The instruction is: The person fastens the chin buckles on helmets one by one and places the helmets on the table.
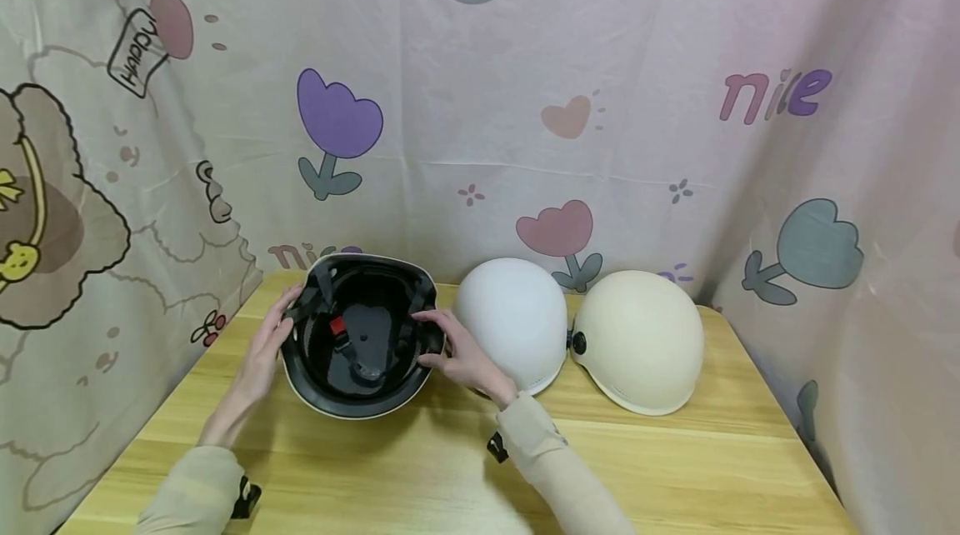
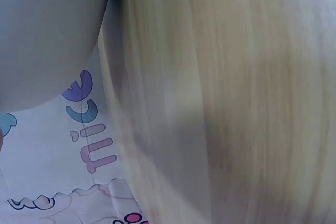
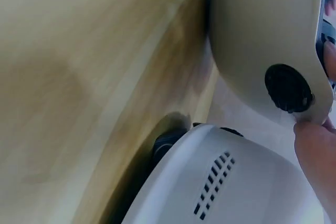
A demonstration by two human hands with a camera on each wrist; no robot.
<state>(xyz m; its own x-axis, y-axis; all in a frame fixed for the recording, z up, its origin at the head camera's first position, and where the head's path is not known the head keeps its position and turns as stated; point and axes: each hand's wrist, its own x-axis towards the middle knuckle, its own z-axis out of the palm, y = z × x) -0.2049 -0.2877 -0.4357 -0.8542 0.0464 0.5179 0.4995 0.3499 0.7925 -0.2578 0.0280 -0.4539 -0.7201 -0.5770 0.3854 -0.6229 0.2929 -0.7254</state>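
A helmet point(image 1: 369, 333) is tilted with its black inside facing me, chin straps and a red buckle piece point(image 1: 337, 325) showing within. On its left rim is my left hand point(image 1: 264, 343), gripping the edge. My right hand point(image 1: 467, 354) pinches the opposite edge between thumb and fingers. The right wrist view shows the thumb and fingers point(image 3: 315, 148) at that edge, below a round black knob point(image 3: 287, 87) on the pale shell. The left wrist view catches only part of the smooth shell point(image 2: 47, 35); the left hand is outside it.
A white helmet point(image 1: 512, 322) with vent slots sits right beside my right hand, dome up. Farther right stands a cream helmet point(image 1: 641, 343) with a black side knob. All are on a wooden table point(image 1: 390, 477), backed by a printed curtain point(image 1: 465, 85).
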